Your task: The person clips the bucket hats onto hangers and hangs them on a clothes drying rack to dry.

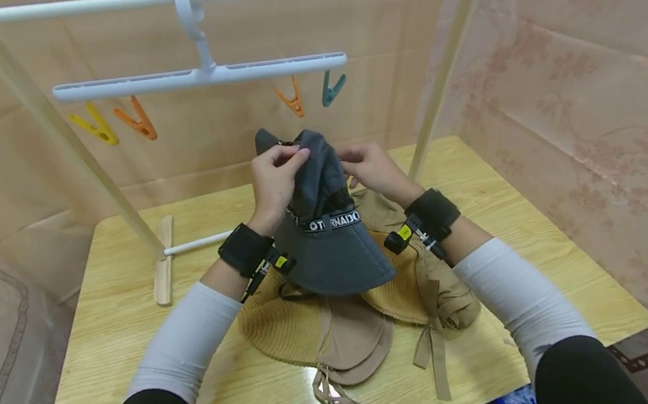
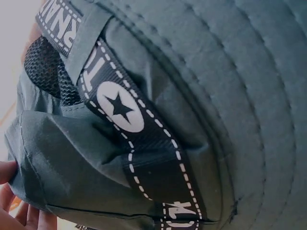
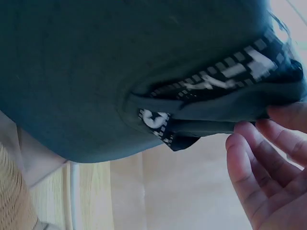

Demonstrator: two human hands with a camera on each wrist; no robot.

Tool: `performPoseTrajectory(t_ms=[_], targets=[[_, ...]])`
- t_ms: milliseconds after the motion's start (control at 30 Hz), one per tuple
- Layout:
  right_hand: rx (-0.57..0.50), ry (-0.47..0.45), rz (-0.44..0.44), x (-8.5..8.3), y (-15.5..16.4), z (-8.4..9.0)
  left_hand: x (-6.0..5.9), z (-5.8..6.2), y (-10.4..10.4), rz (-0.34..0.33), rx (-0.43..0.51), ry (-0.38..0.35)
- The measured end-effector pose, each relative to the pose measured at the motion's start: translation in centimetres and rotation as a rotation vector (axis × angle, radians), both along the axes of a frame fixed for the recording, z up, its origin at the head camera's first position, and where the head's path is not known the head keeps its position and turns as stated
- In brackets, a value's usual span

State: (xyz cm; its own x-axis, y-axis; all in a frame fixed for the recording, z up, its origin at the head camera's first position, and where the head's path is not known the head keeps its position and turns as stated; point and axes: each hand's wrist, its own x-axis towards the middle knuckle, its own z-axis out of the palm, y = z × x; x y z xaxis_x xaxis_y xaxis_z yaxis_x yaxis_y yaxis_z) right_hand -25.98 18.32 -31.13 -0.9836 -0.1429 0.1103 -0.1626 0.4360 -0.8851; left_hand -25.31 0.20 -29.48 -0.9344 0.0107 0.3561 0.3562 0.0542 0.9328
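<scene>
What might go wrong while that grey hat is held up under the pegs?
Both hands, left hand and right hand, pinch only the crown of the grey bucket hat; its grip may slip, dropping it onto the tan hats. Reaching up could knock the peg hanger swinging.

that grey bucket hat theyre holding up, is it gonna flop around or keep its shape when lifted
Probably floppy: the grey bucket hat creases and folds at the crown where the left hand and right hand pinch it. The stitched brim likely holds some shape, since it flares out below. It seems light, held up by fingertips alone.
</scene>
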Motion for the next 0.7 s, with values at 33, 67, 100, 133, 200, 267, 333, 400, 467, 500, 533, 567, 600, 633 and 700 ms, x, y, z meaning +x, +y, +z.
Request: performPoseTrajectory(t_ms=[33,67,100,133,200,267,333,400,467,500,533,567,600,633,700], targets=[[-0.014,0.007,0.005,0.1,-0.1,0.1,0.1,0.1,0.0,0.006,0.001,0.014],[-0.022,0.016,0.009,0.1,-0.3,0.1,0.1,0.2,-0.1,0.010,-0.001,0.028],[-0.032,0.024,0.012,0.1,-0.5,0.2,0.2,0.3,-0.1,0.013,-0.001,0.037],[-0.040,0.030,0.014,0.1,-0.6,0.2,0.3,0.4,-0.1,0.018,-0.002,0.048],[-0.062,0.045,0.010,0.1,-1.2,0.3,0.4,0.6,-0.3,0.036,-0.004,0.071],[-0.107,0.063,0.017,-0.2,-1.9,0.2,0.5,0.8,-0.5,0.063,-0.007,0.097],[-0.154,0.083,0.038,-0.5,-2.7,0.1,0.7,0.9,-0.7,0.093,-0.020,0.122],[-0.196,0.105,0.061,-0.6,-3.4,0.0,0.9,1.0,-0.9,0.114,-0.034,0.141],[-0.226,0.112,0.071,-0.6,-3.9,0.0,1.2,1.0,-1.0,0.124,-0.046,0.156],[-0.236,0.112,0.068,-0.5,-4.1,0.0,1.3,1.1,-1.0,0.128,-0.044,0.163],[-0.248,0.113,0.066,-0.4,-4.2,0.1,1.4,1.2,-1.1,0.132,-0.037,0.170],[-0.257,0.110,0.064,-0.3,-4.2,0.1,1.5,1.3,-1.1,0.135,-0.029,0.179],[-0.262,0.109,0.066,-0.2,-4.3,0.2,1.6,1.4,-1.1,0.139,-0.021,0.186],[-0.263,0.111,0.070,-0.1,-4.3,0.3,1.6,1.5,-1.2,0.140,-0.013,0.191],[-0.253,0.114,0.084,0.0,-4.3,0.5,1.6,1.7,-1.3,0.136,-0.006,0.196]])
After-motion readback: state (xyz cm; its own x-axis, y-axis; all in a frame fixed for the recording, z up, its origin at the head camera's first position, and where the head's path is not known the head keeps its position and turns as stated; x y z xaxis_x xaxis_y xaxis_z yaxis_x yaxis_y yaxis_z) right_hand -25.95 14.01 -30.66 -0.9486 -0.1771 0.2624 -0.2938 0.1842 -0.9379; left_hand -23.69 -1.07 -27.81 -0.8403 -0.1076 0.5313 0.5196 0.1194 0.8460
